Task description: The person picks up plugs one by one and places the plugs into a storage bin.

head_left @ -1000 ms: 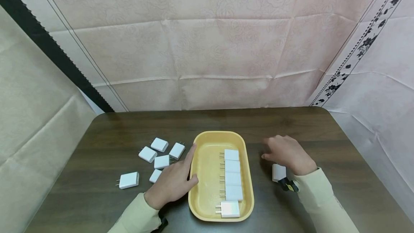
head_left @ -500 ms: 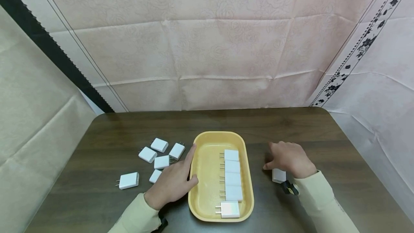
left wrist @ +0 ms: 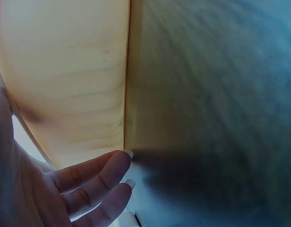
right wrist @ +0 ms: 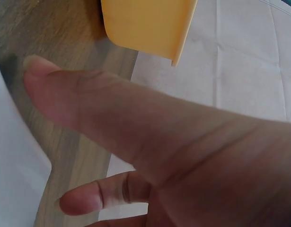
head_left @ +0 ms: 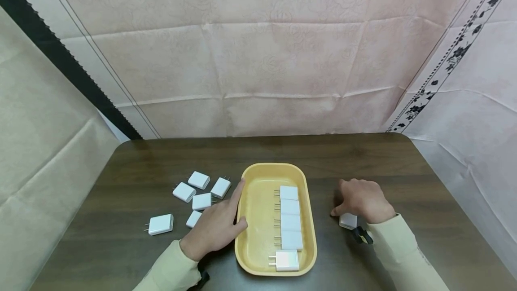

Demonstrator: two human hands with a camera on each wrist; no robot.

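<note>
"What's just changed?"

"The right hand [head_left: 361, 201] has drawn in. A second ago its fingertips reached out left and far; now they sit bent, nearer the white block, which looks like a plug [head_left: 348, 222], and cover more of it. The left hand [head_left: 214, 228] and the tray [head_left: 260, 232] look as they were."

"Does it have that plug?"

"I see no pinch. The right wrist view shows thumb and finger spread, nothing visible between them. So I'd judge the work there is at a reach, not a grasp."

"And the left?"

"Spread too: index straight along the tray's left rim, thumb over that rim, gripping nothing that I can see."

"Where's the plug, and which way does it point?"

"Right of the tray, apparently on the desk [head_left: 181, 152]. I can't see prongs, and too little shows to tell its long axis."

"The others?"

"Five plugs [head_left: 290, 207] run near to far along the tray's right side, prongs left, long axes left to right. Outside, a lone plug [head_left: 160, 224] also points left; the loose plugs [head_left: 184, 192] to its right lie at mixed slants."
</note>
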